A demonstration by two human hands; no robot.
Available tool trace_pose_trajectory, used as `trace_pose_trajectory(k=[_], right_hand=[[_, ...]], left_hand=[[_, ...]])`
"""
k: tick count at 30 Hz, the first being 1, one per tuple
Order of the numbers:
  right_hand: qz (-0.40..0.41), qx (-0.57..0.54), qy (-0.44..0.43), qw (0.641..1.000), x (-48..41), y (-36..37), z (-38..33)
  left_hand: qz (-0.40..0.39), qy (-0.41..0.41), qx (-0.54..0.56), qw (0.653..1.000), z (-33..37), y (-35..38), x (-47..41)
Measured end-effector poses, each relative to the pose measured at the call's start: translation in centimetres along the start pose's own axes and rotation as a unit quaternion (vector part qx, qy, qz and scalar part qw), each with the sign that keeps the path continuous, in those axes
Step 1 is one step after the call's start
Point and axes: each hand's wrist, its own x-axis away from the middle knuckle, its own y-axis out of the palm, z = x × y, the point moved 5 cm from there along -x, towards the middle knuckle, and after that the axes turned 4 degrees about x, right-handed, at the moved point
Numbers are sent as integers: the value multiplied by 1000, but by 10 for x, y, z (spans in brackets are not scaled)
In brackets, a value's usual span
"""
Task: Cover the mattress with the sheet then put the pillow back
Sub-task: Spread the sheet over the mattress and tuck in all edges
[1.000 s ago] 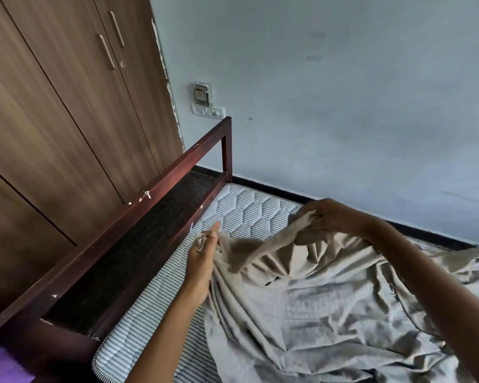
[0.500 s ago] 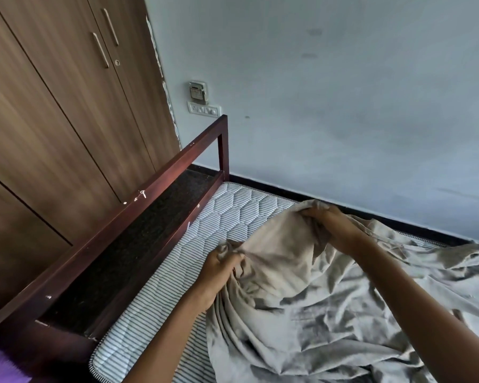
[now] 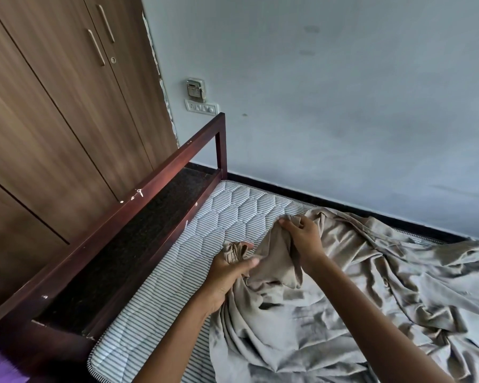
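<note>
Coverage incomplete: my left hand and right hand each hold bunched sheet in tight grip; mattress beyond lies bare; pillow unseen.

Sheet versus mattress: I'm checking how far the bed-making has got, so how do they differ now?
The sheet is plain beige; the mattress is white with grey stripes and hexagon quilting. The sheet is crumpled; the mattress lies flat. The left hand and right hand grip the sheet, not the mattress. Shared: both lie on the bed, the sheet covering part of the mattress.
</note>
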Motion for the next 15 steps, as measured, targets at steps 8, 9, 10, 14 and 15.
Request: trace_pose_trajectory(k=[8, 9, 10, 14, 15], right_hand=[[-252, 64, 10, 966, 34, 32, 13], [-202, 57, 6, 978, 30, 29, 13], [-150, 41, 1, 988, 26, 26, 12], [-30, 8, -11, 999, 18, 20, 17], [-20, 27, -24, 999, 20, 22, 18]], left_hand=[[91, 9, 154, 984, 1, -9, -10], [107, 8, 164, 981, 0, -11, -11], [115, 4, 170, 979, -1, -12, -11], [79, -38, 177, 980, -3, -6, -8], [64, -37, 170, 983, -4, -5, -8]])
